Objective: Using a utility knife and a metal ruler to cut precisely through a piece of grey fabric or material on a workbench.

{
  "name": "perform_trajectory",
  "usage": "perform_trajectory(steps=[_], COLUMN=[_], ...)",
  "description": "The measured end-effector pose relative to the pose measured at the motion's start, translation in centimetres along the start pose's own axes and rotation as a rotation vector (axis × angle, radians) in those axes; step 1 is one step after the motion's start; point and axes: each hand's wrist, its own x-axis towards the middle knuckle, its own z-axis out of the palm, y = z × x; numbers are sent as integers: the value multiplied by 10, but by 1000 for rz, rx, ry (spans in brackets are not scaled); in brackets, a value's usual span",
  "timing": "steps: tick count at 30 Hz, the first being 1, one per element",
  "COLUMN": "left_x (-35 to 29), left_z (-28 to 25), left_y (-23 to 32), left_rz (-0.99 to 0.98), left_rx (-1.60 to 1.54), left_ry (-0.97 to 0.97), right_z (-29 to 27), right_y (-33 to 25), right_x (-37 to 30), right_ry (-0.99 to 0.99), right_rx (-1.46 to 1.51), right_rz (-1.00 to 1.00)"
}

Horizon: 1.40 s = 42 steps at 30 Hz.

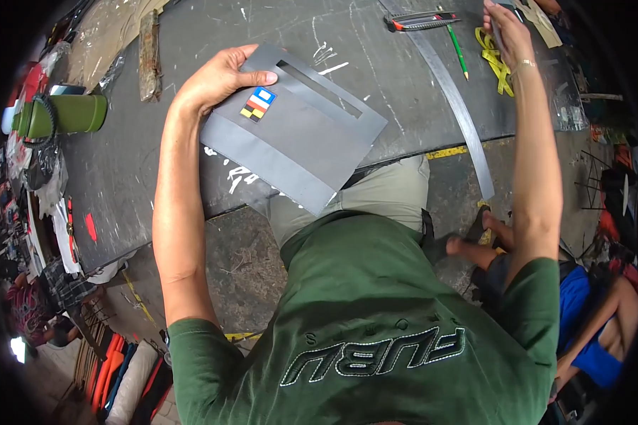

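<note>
My left hand [227, 74] grips the upper left edge of a flat grey sheet [301, 138], thumb on top and fingers hidden beneath. The sheet lies tilted over the table's near edge, its lower corner above my lap. A long narrow slot runs along its far side, and a small patch [259, 103] of blue, white, red, yellow and black blocks sits near my thumb. At the far right my right hand [510, 35] is raised over the table, fingers closed on a thin dark piece [496, 34] whose kind I cannot make out.
On the dark worktable [149, 163] lie a utility knife [422, 20], a green pencil [458, 53], a yellow measuring tape [496, 64] and a long metal ruler [454, 92] overhanging the edge. A wooden stick [149, 57] and a green bottle [67, 115] stand left. Someone's legs [478, 249] are at right.
</note>
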Motion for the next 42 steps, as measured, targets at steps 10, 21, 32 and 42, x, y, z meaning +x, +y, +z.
perform_trajectory(steps=[10, 21, 32, 42], left_x=[4, -40, -49, -9], left_z=[-1, -11, 49, 65], left_y=[7, -9, 28, 1], left_rz=[-5, 114, 23, 280], left_rx=[-169, 995, 1288, 1208], left_ry=[74, 985, 299, 355], right_z=[58, 75, -26, -20], right_y=[-53, -6, -26, 7], right_x=[-62, -65, -156, -256], right_ry=[-473, -524, -494, -196], right_rx=[-830, -1218, -433, -1079], right_rz=[-629, -367, 9, -263])
